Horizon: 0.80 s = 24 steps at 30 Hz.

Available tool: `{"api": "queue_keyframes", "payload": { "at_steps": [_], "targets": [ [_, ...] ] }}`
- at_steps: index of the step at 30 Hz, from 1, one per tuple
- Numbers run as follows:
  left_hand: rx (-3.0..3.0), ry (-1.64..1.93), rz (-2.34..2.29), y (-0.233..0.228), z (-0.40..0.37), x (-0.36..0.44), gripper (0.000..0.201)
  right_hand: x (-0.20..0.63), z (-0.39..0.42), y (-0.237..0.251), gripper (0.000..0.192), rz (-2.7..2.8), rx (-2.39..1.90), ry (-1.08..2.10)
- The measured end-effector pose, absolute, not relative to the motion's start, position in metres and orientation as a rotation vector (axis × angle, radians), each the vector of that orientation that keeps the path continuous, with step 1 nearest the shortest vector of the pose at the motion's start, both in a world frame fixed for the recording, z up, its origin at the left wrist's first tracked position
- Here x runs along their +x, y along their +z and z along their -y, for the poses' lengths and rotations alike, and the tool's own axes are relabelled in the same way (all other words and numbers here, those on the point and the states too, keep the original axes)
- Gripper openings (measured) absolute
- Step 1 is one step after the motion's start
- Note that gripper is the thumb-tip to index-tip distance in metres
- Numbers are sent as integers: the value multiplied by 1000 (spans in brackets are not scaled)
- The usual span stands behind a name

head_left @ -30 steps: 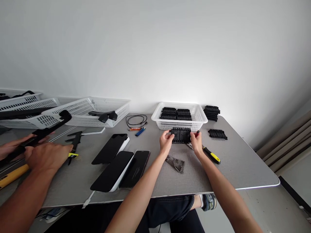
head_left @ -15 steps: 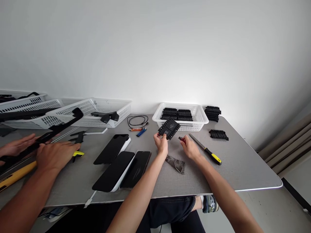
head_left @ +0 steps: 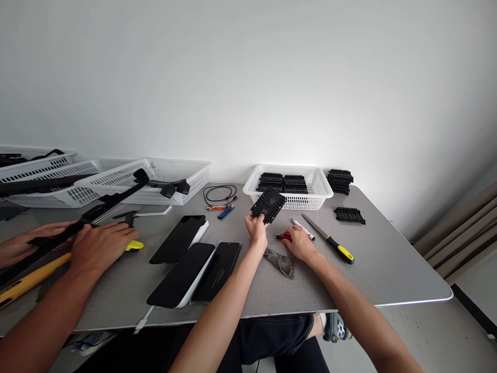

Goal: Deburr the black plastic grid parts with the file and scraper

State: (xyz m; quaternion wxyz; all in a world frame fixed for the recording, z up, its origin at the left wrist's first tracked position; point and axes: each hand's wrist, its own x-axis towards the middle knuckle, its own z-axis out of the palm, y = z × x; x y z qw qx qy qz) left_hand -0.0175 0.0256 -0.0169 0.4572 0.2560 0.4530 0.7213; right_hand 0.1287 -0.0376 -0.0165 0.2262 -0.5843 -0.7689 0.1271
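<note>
Centrally, black ribbed plate [head_left: 268, 205] tilted above table [head_left: 388, 269], pinched by left hand [head_left: 257, 229] before white basket [head_left: 324, 189]. Right hand [head_left: 298, 243] curled on small red item [head_left: 283, 237], mostly hidden; beside marker [head_left: 303, 229], file [head_left: 328, 239].

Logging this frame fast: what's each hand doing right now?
Left hand: closed on a black plastic part, raised above the table.
Right hand: down on the table, fingers on a small red object; grip cannot be told.
</note>
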Motion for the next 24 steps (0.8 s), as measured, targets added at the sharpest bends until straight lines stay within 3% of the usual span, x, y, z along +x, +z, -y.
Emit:
{"api": "queue_keyframes", "payload": {
  "at_steps": [6, 13, 18, 24],
  "targets": [
    [674, 1755, -1065, -20, -27, -18, 31, 131, 35, -14, 24, 1883, -1466, 393],
    [856, 1710, -1060, -23, -27, -14, 40, 135, 23, -7, 54, 1117, -1058, 1060],
    [974, 1688, -1037, -20, -22, -12, 48, 136, 19, -7, 42, 923, -915, 1172],
    [991, 1644, -1069, -14, -19, -11, 49, 140, 19, -8, 41, 863, -885, 1244]
  ]
}}
